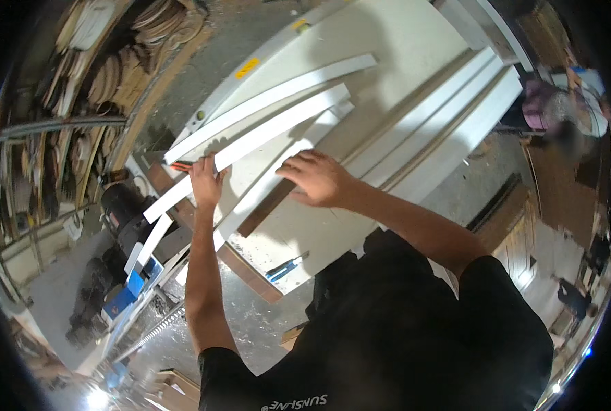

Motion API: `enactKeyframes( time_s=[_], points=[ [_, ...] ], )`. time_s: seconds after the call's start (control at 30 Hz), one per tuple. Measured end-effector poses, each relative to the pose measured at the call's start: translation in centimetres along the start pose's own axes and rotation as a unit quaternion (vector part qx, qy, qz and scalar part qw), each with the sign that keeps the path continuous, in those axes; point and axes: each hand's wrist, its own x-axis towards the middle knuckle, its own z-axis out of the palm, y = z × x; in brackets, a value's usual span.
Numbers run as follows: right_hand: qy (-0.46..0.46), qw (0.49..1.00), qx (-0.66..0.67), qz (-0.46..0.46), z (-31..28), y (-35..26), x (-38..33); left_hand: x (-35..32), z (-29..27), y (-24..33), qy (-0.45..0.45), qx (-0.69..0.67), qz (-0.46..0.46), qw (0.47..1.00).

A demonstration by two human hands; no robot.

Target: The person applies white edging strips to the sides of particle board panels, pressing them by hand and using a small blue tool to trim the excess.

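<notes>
My left hand (208,179) grips a curved white strip (278,125) near its lower left part, with the fingers over the top and the thumb on the near side. My right hand (318,178) is apart from it, its fingers loosely bent over a straight white piece with a brown side (267,209); nothing shows held in it. Farther out, another curved white strip (271,85) lies beside the first. A small orange object (180,166) lies by my left fingertips. The pieces rest on a pale worktable (415,34).
A long level (213,103) with yellow labels runs along the table's far left edge. Several long white boards (429,109) lie on the right. A blue-handled tool (283,270) sits near the front edge. Racks of curved wood offcuts (110,82) stand left; a person (562,109) is at right.
</notes>
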Motion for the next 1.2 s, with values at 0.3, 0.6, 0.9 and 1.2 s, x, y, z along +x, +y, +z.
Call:
enactKeyframes(
  time_s=[0.3,0.6,0.9,1.2],
  points=[
    [-0.083,0.969,0.21,0.098,-2.8,-6.3,-9.8,16.1,2.4,7.9,0.03,-0.003,0.091,0.995],
    [-0.071,0.964,0.226,0.124,-5.5,-3.3,-13.3,19.9,-0.5,10.9,-0.022,0.058,0.098,0.993],
    [0.094,0.993,0.062,0.041,-9.1,-1.2,-6.7,9.2,-10.0,17.6,0.108,0.084,0.095,0.986],
    [-0.109,0.968,-0.219,-0.049,3.0,7.3,5.4,-9.0,-2.1,12.5,0.05,-0.114,-0.089,0.988]
  ],
)
